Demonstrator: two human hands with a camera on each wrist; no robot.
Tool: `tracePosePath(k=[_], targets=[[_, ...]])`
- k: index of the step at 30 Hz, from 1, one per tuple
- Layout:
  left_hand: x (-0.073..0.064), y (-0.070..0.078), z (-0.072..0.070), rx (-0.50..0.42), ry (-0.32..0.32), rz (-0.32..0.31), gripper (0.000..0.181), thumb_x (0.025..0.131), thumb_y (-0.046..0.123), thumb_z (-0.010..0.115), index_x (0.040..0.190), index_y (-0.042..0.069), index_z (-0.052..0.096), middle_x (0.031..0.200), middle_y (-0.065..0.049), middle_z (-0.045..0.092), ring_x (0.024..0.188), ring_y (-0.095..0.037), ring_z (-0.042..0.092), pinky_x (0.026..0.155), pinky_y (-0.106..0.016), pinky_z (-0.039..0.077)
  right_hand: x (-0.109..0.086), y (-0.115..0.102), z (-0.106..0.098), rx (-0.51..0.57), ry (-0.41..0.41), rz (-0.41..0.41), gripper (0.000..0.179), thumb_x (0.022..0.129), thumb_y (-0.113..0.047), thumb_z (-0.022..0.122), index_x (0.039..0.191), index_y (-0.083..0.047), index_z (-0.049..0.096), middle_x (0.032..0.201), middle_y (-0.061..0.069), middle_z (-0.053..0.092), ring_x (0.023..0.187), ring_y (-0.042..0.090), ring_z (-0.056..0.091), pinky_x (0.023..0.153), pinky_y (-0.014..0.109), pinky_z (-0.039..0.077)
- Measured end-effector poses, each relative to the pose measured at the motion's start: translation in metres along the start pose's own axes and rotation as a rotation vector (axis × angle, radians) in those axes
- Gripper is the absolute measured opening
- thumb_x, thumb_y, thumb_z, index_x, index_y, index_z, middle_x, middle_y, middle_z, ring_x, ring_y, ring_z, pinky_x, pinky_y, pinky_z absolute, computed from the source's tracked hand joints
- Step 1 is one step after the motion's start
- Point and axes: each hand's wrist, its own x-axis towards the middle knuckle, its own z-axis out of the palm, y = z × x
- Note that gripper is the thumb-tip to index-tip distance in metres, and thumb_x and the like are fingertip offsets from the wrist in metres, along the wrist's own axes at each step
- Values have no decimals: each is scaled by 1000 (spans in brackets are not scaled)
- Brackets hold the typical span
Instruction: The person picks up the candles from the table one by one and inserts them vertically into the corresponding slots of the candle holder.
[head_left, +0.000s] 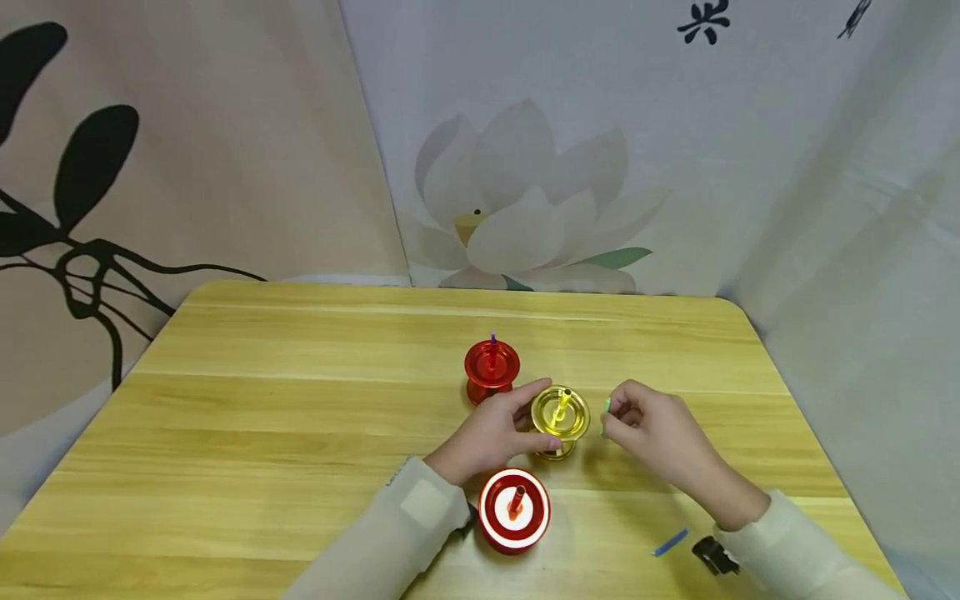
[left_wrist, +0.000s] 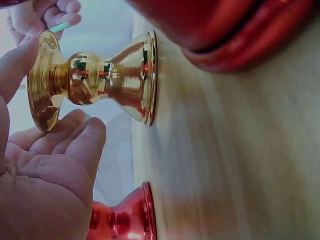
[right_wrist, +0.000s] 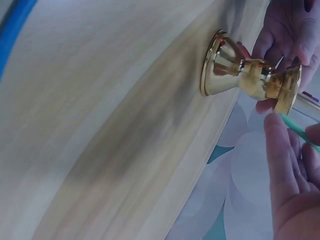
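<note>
A shiny gold candle holder (head_left: 572,427) stands upright on the wooden table with a thin yellow stick (head_left: 561,406) rising from its dish. My left hand (head_left: 486,431) grips it from the left, thumb and fingers at the dish rim; the left wrist view shows its narrow waist (left_wrist: 87,77) and flared base. Just right of the holder, my right hand (head_left: 667,437) pinches a thin green stick (right_wrist: 296,128) between thumb and fingers. In the right wrist view this stick's tip overlaps the dish edge.
Behind the left hand stands a red candle holder (head_left: 480,365) with a purple stick. Nearer, beside the left sleeve, is another red holder (head_left: 491,533) with a white-ringed top and a red stick. A blue stick (head_left: 670,542) lies on the table (head_left: 300,400) by the right wrist.
</note>
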Motion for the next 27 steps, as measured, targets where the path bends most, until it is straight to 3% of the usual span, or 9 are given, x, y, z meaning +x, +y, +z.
tracePosePath(k=[7, 17, 27], targets=[[0, 0, -1, -7, -11, 11, 85, 84, 23, 83, 155, 8, 38, 150, -3, 50, 128, -12, 55, 105, -26, 46, 3, -8, 3, 78, 39, -20, 7, 93, -7, 69, 90, -8, 63, 79, -5, 70, 72, 7, 68, 60, 24, 54], [0, -2, -1, -8, -15, 13, 85, 84, 23, 83, 155, 9, 38, 149, -3, 51, 129, -12, 54, 106, -26, 45, 12, -19, 5, 71, 125, -65, 6, 92, -8, 70, 89, -11, 65, 82, -5, 69, 76, 9, 67, 61, 25, 54], [0, 0, -1, -24, -16, 26, 83, 85, 19, 83, 154, 7, 39, 144, -4, 56, 125, -10, 57, 104, -25, 46, 17, -31, 3, 140, 170, -113, 9, 92, -3, 69, 89, -8, 63, 85, -2, 72, 74, 7, 69, 61, 24, 57]])
